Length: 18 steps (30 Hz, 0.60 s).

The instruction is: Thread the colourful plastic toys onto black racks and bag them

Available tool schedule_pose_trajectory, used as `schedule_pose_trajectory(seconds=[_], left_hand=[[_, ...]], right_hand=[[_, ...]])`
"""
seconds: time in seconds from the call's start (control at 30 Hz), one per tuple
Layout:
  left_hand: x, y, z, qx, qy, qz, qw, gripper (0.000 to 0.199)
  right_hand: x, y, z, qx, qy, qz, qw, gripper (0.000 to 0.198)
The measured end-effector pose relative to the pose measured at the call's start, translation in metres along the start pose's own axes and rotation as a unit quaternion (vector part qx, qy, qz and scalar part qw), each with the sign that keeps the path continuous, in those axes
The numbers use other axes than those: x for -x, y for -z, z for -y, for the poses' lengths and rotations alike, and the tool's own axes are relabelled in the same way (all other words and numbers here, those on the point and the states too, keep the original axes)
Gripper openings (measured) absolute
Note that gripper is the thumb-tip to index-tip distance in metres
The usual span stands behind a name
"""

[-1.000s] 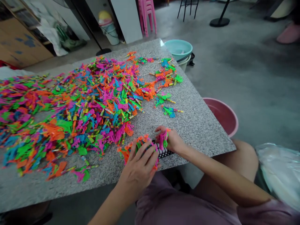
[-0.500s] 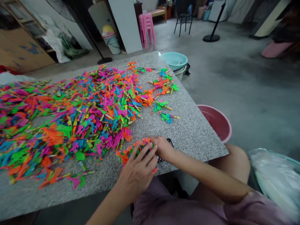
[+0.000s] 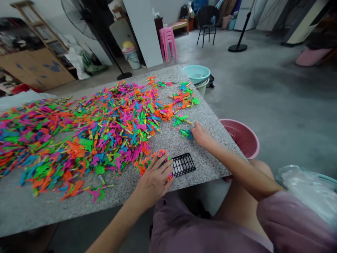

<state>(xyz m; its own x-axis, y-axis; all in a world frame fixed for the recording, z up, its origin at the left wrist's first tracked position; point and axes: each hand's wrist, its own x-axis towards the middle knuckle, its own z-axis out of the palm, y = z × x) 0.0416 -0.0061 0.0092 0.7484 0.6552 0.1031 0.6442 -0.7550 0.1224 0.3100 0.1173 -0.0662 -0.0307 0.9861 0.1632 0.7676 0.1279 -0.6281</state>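
A black plastic grid rack (image 3: 183,164) lies near the table's front edge, its right part bare. Bright small plastic toys (image 3: 161,153), with round orange ends, stand packed in a row over its left part. My left hand (image 3: 156,177) lies across that row with fingers stretched and slightly spread, hiding much of it. Farther up the table, my right hand (image 3: 201,135) has its fingertips pinched at a blue and green plastic toy (image 3: 185,133) resting on the surface. Just beyond it is a green toy (image 3: 179,119) with a yellow tip.
A big heap of similar toys (image 3: 123,116) in pink, orange, green and blue covers the left of the speckled stone table (image 3: 213,154). Beside its right edge stand a pink basin (image 3: 252,140) and a light blue basin (image 3: 197,72). Clear plastic bags (image 3: 308,189) lie at right.
My right hand has left the rack and reached forward to the blue and green toy. The rack's bare part now shows. My left hand stays on the row of toys.
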Motion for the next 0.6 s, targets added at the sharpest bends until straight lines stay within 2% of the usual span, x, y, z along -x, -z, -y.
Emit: schedule_pose_trajectory(seconds=[0.07, 0.17, 0.23, 0.27, 0.33, 0.37, 0.47, 0.6], left_hand=[[0.0, -0.001, -0.001, 0.01, 0.004, 0.003, 1.0, 0.022], [0.001, -0.002, -0.002, 0.024, 0.009, 0.012, 1.0, 0.021], [0.001, -0.004, -0.002, 0.03, 0.009, 0.017, 0.999, 0.023], [0.001, -0.004, -0.001, 0.032, 0.008, 0.018, 0.999, 0.025], [0.002, -0.005, -0.001, 0.032, 0.005, 0.021, 0.999, 0.028], [0.002, -0.005, -0.001, 0.031, 0.004, 0.023, 0.999, 0.029], [0.001, -0.005, -0.001, 0.034, 0.002, 0.024, 0.999, 0.027], [0.001, -0.006, 0.0, 0.046, 0.002, 0.015, 0.999, 0.032]], right_hand=[[0.015, 0.002, -0.002, -0.022, -0.027, 0.012, 0.999, 0.025], [0.065, -0.009, 0.008, -0.074, -0.053, 0.049, 0.995, 0.017], [0.106, -0.026, 0.021, -0.152, -0.058, 0.09, 0.983, 0.015], [0.125, -0.036, 0.029, -0.226, -0.068, 0.103, 0.966, 0.016], [0.151, -0.057, 0.044, -0.298, -0.069, 0.123, 0.944, 0.011], [0.157, -0.066, 0.05, -0.304, -0.066, 0.121, 0.943, 0.008], [0.154, -0.078, 0.062, -0.227, -0.053, 0.113, 0.966, 0.005], [0.135, -0.068, 0.07, -0.075, -0.061, 0.169, 0.981, 0.008]])
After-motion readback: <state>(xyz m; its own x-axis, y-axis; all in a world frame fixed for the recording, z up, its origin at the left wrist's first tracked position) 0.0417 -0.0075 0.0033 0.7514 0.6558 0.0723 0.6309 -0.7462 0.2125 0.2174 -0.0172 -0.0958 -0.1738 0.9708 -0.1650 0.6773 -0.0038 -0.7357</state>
